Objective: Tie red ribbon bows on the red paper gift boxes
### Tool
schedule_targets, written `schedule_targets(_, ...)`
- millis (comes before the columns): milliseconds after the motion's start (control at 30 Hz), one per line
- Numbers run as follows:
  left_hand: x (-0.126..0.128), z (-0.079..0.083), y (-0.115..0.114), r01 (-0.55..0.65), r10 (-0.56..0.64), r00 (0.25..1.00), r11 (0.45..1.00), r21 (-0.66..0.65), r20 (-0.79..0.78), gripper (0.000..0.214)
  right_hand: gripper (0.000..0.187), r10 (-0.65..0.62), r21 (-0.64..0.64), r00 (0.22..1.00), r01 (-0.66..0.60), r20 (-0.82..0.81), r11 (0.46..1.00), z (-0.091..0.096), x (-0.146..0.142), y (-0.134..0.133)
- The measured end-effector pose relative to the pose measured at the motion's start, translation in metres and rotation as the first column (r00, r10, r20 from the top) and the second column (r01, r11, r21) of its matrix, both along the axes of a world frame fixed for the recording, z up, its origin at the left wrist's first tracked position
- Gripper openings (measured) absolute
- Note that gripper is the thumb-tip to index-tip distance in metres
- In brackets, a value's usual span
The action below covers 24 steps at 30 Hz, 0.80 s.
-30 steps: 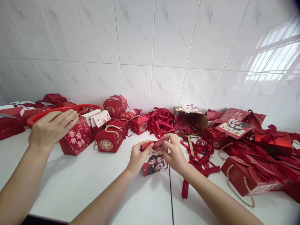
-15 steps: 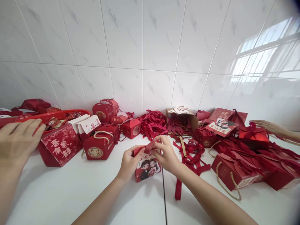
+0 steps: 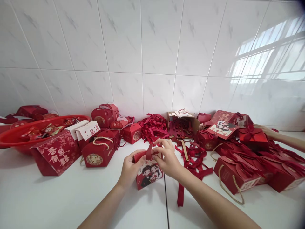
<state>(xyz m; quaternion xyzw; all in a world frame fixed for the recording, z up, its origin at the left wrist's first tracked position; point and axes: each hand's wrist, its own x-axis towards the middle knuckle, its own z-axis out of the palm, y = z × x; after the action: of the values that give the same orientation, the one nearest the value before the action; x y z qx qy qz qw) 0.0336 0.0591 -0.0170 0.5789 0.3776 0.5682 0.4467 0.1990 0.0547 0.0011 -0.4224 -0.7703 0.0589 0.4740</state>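
A small red gift box (image 3: 149, 178) printed with a cartoon couple stands on the white table in front of me. My left hand (image 3: 132, 166) is closed around its left side, with the thumb near the top edge. A dark red ribbon (image 3: 149, 152) loops over the top of the box. My right hand (image 3: 168, 158) pinches at this ribbon at the box's upper right; the exact grip of the fingertips is partly hidden. Loose red ribbons (image 3: 195, 159) lie just to the right of my right hand.
At left are a red basin (image 3: 14, 143) of wrapped sweets and a red box with white lettering (image 3: 58, 152). Behind stand a ribbon heap (image 3: 153, 125) and a cardboard box (image 3: 195, 124). Ribboned boxes (image 3: 240, 171) are piled at right, beside another person's hand (image 3: 264, 130).
Another person's hand at the left has left the view, uncovering the basin. The ribbon on the box now stands more upright between my fingers. My view has shifted slightly.
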Motion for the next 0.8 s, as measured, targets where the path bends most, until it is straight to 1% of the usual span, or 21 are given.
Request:
schedule_targets(133, -0.001, -0.001, 0.001, -0.017, 0.017, 1.0, 1.0, -0.004, -0.018, 0.03, 0.021, 0.027, -0.028, 1.0, -0.027, 0.008, 0.999, 0.001, 0.0, 0.0)
schedule_targets(267, 0.0, -0.002, 0.0, -0.006, 0.007, 0.999, 1.0, 0.025, -0.034, 0.026, 0.017, 0.027, 0.003, 0.999, -0.027, 0.024, 1.0, -0.002, 0.002, 0.0)
schedule_targets(400, 0.001, -0.002, -0.003, -0.011, 0.012, 1.0, 1.0, 0.027, -0.018, 0.024, 0.016, 0.011, 0.014, 1.0, -0.011, -0.011, 1.0, -0.005, 0.001, -0.001)
schedule_targets(500, 0.002, -0.001, -0.006, -0.025, 0.025, 1.0, 1.0, 0.013, -0.013, 0.026, 0.012, -0.013, 0.049, 0.997, 0.017, -0.07, 0.999, -0.009, 0.0, -0.001)
schedule_targets(533, 0.001, -0.001, -0.007, -0.019, 0.019, 1.0, 1.0, 0.007, -0.009, 0.027, 0.016, -0.022, 0.062, 0.994, 0.028, -0.105, 0.998, -0.01, -0.001, 0.0)
schedule_targets(567, 0.001, -0.002, -0.008, -0.009, 0.009, 1.0, 1.0, 0.001, 0.0, 0.028, 0.025, -0.026, 0.063, 0.988, 0.036, -0.153, 0.997, -0.013, -0.002, 0.001)
schedule_targets(633, 0.001, -0.003, -0.008, 0.009, -0.009, 1.0, 1.0, -0.006, 0.024, 0.028, 0.049, -0.015, 0.015, 0.961, 0.02, -0.277, 1.0, -0.017, -0.004, 0.003)
schedule_targets(667, 0.001, -0.004, -0.008, 0.013, -0.013, 0.999, 1.0, -0.005, 0.035, 0.027, 0.056, 0.0, -0.036, 0.938, -0.013, -0.346, 0.999, -0.02, -0.005, 0.004)
schedule_targets(700, 0.001, -0.004, -0.007, 0.012, -0.011, 0.999, 1.0, -0.003, 0.044, 0.026, 0.059, 0.021, -0.101, 0.913, -0.067, -0.408, 0.993, -0.021, -0.007, 0.004)
schedule_targets(733, 0.001, -0.005, -0.007, 0.006, -0.006, 0.999, 1.0, 0.0, 0.05, 0.025, 0.055, 0.045, -0.169, 0.889, -0.136, -0.455, 0.976, -0.023, -0.008, 0.004)
schedule_targets(800, 0.001, -0.006, -0.006, -0.003, 0.002, 0.999, 1.0, 0.007, 0.055, 0.023, 0.036, 0.089, -0.278, 0.855, -0.263, -0.511, 0.924, -0.023, -0.01, 0.002)
